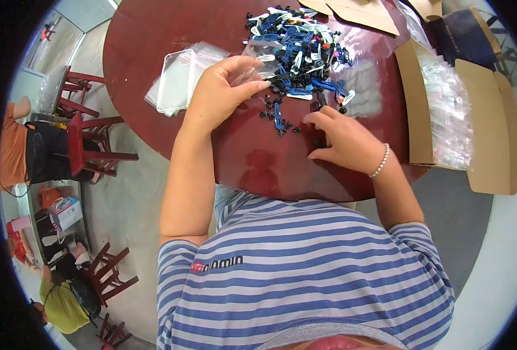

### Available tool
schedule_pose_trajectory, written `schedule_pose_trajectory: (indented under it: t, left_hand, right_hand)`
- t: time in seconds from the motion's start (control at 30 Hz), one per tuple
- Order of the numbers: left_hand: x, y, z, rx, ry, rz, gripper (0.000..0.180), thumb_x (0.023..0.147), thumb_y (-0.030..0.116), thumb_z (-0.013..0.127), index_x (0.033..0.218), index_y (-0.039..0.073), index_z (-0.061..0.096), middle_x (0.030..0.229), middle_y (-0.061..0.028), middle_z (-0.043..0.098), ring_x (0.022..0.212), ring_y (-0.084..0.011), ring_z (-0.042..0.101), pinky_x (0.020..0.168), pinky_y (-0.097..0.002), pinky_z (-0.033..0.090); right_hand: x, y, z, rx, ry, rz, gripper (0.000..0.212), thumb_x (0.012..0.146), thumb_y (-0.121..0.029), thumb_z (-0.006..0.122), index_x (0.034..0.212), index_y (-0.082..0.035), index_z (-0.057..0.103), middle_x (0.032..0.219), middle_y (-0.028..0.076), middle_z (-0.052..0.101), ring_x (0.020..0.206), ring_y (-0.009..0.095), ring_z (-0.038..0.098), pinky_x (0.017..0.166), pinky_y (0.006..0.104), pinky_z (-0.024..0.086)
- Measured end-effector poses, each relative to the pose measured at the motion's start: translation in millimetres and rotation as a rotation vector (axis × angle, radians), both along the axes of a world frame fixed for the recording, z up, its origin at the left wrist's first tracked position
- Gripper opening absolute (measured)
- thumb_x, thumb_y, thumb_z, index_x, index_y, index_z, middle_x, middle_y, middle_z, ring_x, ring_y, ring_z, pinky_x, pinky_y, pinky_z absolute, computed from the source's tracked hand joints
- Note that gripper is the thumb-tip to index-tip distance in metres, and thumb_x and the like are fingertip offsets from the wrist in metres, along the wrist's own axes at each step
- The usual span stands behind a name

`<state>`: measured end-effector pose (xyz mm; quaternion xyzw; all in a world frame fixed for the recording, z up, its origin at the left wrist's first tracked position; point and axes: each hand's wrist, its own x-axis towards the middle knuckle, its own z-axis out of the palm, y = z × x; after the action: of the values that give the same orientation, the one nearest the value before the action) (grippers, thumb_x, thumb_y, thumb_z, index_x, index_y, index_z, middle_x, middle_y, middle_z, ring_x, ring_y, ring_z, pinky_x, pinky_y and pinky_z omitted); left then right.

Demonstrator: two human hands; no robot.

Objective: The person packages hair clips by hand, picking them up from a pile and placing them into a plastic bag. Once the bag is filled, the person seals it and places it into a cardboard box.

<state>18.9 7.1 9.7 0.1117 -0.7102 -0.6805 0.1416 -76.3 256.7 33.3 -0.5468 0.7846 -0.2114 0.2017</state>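
Note:
On the round table lies a large pile of hair clips (296, 55), mostly blue, white and black snap clips mixed with tiny black claw clips. My left hand (220, 87) is at the pile's left edge, thumb and fingers curled around a clear plastic bag (248, 74); the fingertips are partly hidden by it. My right hand (349, 140) hovers low over the near side of the pile, its thumb and fingers apart. Small black clips (318, 142) show beside and between those fingers. A blue snap clip (278, 116) lies between my hands among loose black clips.
A stack of flat clear bags (179, 79) lies left of my left hand. At right, an open cardboard box (414, 105) holds filled clear packets (448, 111). The dark red table (147, 35) curves away. Two people and wooden stools (86, 146) are at far left.

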Motion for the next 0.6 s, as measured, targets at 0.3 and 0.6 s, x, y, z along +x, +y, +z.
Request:
schedule_pose_trajectory:
  t: [0.3, 0.6]
  left_hand:
    - [-1, 3, -2, 0.021, -0.061, -0.032, 0.035, 0.081, 0.003, 0.074, 0.113, -0.002, 0.062, 0.105, -0.0079, 0.066, 0.092, -0.0141, 0.065, 0.073, -0.0264, 0.056]
    - [-4, 7, -12, 0.024, 0.012, -0.049, 0.037, 0.079, 0.002, 0.075, 0.114, -0.002, 0.062, 0.108, -0.0064, 0.066, 0.093, -0.013, 0.065, 0.079, -0.0262, 0.055]
  right_hand:
    - [34, -37, -25, -0.227, 0.038, -0.101, 0.044, 0.077, -0.012, 0.076, 0.116, -0.005, 0.058, 0.104, 0.011, 0.055, 0.075, 0.026, 0.061, 0.069, 0.0368, 0.052]
    - [28, -38, -36, -0.335, 0.013, -0.092, 0.018, 0.078, -0.003, 0.068, 0.095, -0.003, 0.063, 0.093, 0.011, 0.058, 0.07, 0.027, 0.061, 0.065, 0.0349, 0.051]
